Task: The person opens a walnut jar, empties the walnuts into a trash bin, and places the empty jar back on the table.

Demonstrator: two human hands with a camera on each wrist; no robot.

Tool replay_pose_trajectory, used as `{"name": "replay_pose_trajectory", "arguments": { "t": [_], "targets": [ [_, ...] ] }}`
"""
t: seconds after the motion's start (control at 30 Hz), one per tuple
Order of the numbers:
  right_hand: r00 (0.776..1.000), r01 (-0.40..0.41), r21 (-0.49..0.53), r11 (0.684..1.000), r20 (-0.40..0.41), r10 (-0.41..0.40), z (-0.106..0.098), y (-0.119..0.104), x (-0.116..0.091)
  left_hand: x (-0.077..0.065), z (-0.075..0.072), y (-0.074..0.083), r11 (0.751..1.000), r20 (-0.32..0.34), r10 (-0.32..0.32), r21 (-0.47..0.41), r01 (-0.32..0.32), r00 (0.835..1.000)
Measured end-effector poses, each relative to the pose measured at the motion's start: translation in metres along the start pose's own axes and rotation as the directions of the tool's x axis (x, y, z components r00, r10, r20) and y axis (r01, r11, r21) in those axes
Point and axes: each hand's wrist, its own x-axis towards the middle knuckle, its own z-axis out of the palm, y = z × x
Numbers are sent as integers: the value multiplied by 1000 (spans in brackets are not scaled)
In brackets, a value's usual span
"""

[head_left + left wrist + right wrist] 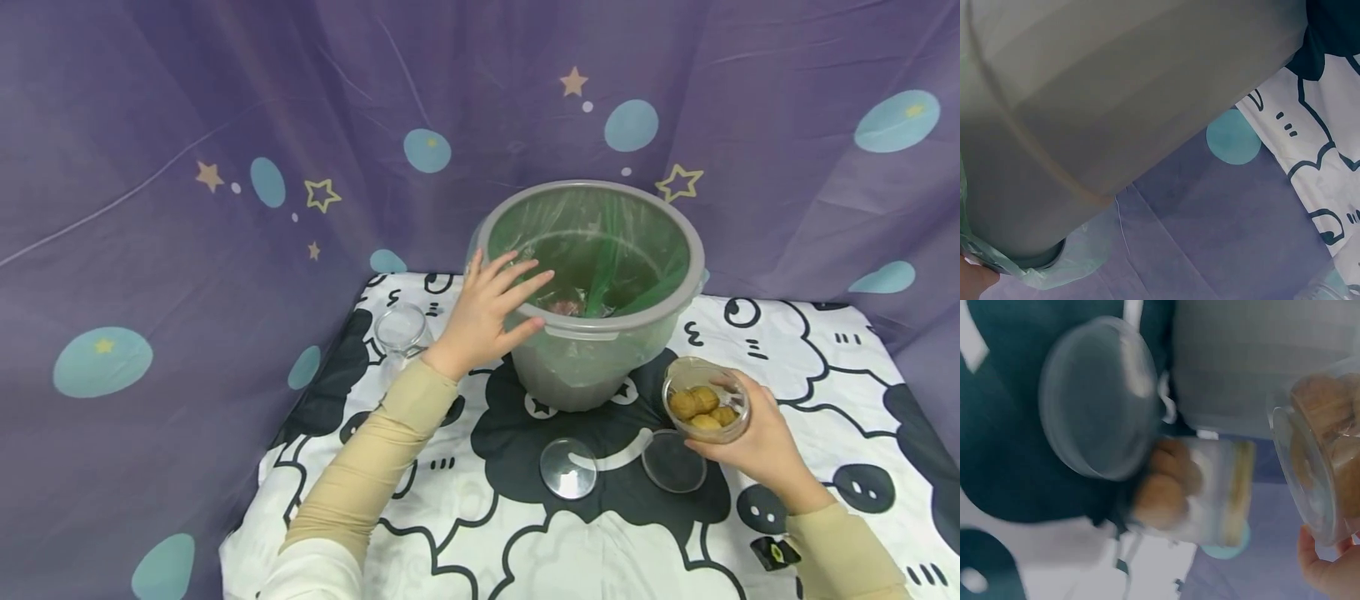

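Note:
My left hand (491,312) is at the near-left rim of a grey bin (678,312) lined with a thin green plastic bag (609,250). Its fingers are straight and spread over the opening, holding nothing. In the left wrist view its thumb (974,278) shows beside the bagged rim. My right hand (757,433) grips a clear jar (735,429) of round brown walnut-like pieces (1322,403), right of the bin. Behind it in the right wrist view stands another clear jar (1210,487) with a yellowish rim and similar brown pieces; in the head view the two overlap.
Two clear round lids, a left one (568,468) and a right one (673,461), lie in front of the bin. Another clear jar (402,327) stands left of it. A patterned cloth (600,550) covers the table, and a purple curtain (480,83) hangs behind.

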Motion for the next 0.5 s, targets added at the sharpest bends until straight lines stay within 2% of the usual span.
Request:
{"name": "replay_pose_trajectory", "arguments": {
  "t": [0.23,0.5],
  "targets": [
    [997,0,-2,1000,-82,-1,-32,-11,22,-1,1,0,1000,-18,-8,-19,7,1000],
    [990,75,49,996,-124,-68,-71,-33,57,-2,2,0,1000,-13,-13,-26,13,1000]
  ]
}}
